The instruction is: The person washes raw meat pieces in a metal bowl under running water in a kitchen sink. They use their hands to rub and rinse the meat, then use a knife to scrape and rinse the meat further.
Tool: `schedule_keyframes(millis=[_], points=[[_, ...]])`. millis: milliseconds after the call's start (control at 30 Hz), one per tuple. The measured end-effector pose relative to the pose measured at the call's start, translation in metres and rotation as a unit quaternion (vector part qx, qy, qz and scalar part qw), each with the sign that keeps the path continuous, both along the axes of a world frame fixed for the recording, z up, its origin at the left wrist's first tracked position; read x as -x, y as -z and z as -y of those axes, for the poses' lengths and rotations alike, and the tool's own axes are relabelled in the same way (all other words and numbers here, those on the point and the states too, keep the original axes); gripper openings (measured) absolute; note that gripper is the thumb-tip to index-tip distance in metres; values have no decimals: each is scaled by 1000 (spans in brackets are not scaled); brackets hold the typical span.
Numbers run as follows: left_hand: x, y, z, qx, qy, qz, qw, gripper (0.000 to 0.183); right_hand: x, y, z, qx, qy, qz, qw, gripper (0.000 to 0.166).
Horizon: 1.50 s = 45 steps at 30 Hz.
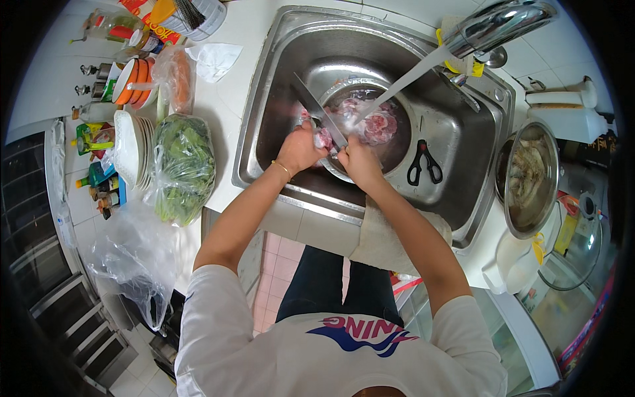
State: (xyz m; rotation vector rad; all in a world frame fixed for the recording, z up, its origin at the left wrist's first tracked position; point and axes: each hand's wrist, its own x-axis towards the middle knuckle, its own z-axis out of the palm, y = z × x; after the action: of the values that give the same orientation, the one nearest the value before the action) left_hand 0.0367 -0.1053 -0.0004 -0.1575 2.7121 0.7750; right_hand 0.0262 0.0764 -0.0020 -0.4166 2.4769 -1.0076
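My left hand (301, 150) grips a piece of raw meat (323, 138) over the left rim of a round metal basin (410, 130) in the sink. In my right hand (361, 161) is a knife; its broad metal blade (317, 110) points up and left across the meat. More raw meat (379, 126) lies in water inside the basin. A stream from the chrome faucet (498, 30) falls onto it. Black-handled kitchen scissors (423, 166) rest on the sink floor, right of the basin. The knife's handle is hidden by my fingers.
The steel sink (464, 198) has a cloth (397, 235) over its front edge. On the left counter are bagged leafy greens (183, 168), stacked white plates (131, 149), orange bowls (130, 82) and bagged carrots (181, 79). A metal bowl of shrimp (528, 173) stands at right, near a glass lid (575, 253).
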Motion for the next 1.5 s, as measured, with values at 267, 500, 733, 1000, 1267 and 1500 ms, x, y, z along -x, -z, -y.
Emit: schedule_keyframes(millis=[267, 500, 733, 1000, 1267, 1500], points=[[-1, -6, 17, -60, -124, 16, 990, 57, -6, 10, -50, 66, -49, 84, 993, 26], [-15, -2, 16, -248, -212, 241, 914, 49, -9, 23, -15, 78, -18, 43, 996, 25], [-12, -3, 32, -506, -406, 275, 710, 25, -4, 19, -44, 102, -82, 87, 987, 26], [-17, -21, 13, -441, -347, 240, 792, 25, 6, 14, -31, 62, -96, 104, 988, 29], [-25, -33, 14, -490, -413, 184, 746, 22, 4, -13, -62, 11, -142, 84, 986, 29], [-38, -38, -8, -312, -365, 21, 877, 54, -6, -3, -44, 19, -137, 80, 987, 28]])
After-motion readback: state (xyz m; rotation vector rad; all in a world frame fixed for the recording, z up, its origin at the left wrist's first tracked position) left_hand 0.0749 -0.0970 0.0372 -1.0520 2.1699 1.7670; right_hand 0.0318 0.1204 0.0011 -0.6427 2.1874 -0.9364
